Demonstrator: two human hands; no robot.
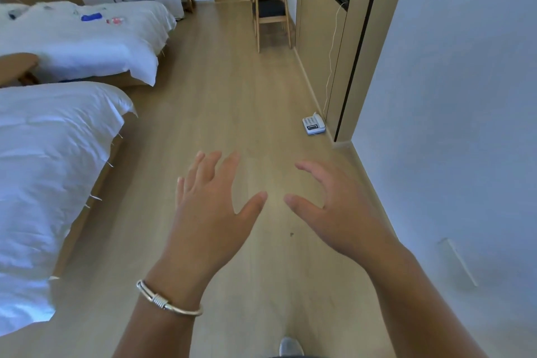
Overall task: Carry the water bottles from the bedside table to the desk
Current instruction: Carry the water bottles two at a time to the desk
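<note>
Left hand [212, 212], right hand [334, 212] empty; floor [232, 96] between bed [43, 168], wall [450, 96]

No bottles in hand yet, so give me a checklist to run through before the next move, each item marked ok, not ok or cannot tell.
1. Left hand free to grip: ok, fingers spread, holding nothing.
2. Right hand free to grip: ok, loosely curled, holding nothing.
3. Water bottles in sight: not ok, none visible.
4. Bedside table located: cannot tell; a wooden surface shows between the near bed and the far bed, its top mostly out of frame.
5. Floor ahead passable: ok in the middle; a telephone lies by the right wall, chairs stand further on.
6. Desk located: cannot tell.
</note>
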